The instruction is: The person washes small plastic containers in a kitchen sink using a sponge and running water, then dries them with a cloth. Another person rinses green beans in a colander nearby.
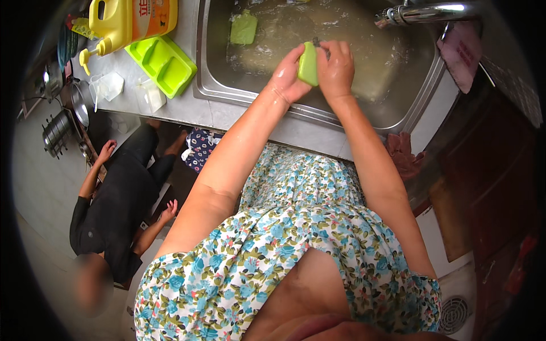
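Observation:
Over the near part of a water-filled steel sink (204,64), my left hand (292,76) holds a small green plastic container (308,64) from its left side. My right hand (337,68) is against the container's right side, its fingers bent around a small dark scrubber (316,41) that is mostly hidden. Both hands are wet. Another green piece (243,28) lies in the cloudy water at the upper left of the sink. Left of the sink, a bright green compartment tray (164,66) rests on the counter.
A yellow pump jug (132,21) and clear plastic containers (151,96) stand on the left counter. A chrome faucet (422,15) reaches over the sink from the right. Pink cloth (463,55) hangs at the right corner. Another person (121,200) in black is at the left, below the counter edge.

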The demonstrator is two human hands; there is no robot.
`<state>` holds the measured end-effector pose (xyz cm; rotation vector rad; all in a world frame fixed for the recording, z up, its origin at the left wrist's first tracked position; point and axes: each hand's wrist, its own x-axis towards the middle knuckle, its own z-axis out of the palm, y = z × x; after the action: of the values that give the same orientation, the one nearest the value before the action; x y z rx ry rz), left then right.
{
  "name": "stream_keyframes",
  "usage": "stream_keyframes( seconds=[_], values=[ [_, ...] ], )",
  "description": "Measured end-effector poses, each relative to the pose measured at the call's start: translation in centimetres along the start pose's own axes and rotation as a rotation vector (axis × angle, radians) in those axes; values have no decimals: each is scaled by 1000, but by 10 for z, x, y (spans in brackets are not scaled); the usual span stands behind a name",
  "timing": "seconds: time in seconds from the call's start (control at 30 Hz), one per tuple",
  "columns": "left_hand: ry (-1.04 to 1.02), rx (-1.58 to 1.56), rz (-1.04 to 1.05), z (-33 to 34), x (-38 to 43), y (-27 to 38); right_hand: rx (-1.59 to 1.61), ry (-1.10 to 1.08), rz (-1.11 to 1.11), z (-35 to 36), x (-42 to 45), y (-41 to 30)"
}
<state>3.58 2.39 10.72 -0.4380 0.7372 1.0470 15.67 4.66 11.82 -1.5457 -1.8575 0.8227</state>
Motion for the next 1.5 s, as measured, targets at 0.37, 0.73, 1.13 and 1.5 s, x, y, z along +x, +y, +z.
stream_keyframes(
  seconds=[0.37, 0.73, 1.13, 1.5],
  values=[
    [-333, -205, -108, -8, 5, -7, 26, -43, -247, -25, 3, -26],
    [99, 132, 33, 30, -13, -22, -33, -16, -199, -26, 5, 2],
    [58, 296, 184, 15, 1, 2, 373, -136, 300, -3, 9, 121],
    [62, 56, 244, 25, 11, -6, 63, -27, -26, -21, -15, -15]
  ],
)
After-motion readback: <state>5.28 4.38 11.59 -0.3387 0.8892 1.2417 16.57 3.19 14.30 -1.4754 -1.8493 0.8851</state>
